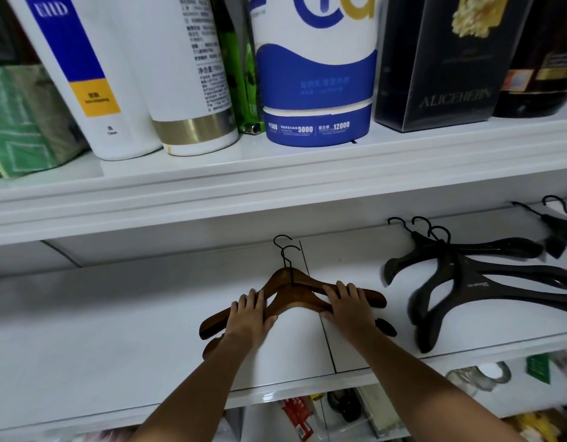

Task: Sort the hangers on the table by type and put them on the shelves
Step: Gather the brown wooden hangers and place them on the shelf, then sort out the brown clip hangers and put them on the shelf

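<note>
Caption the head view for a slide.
Both hands set brown hangers on shelf beside black hangers.

The single head-worn wide-angle camera faces forward and slightly down into a white shelving unit (275, 183) at close range, with straight shelf edges bowed by lens distortion. Both bare forearms enter from the bottom edge and reach away from the lens. No second view is supplied, so no overlap exists.

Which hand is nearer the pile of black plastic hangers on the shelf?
Right. The right hand rests on the brown wooden hangers beside the black plastic hangers; the left hand is farther left.
</note>
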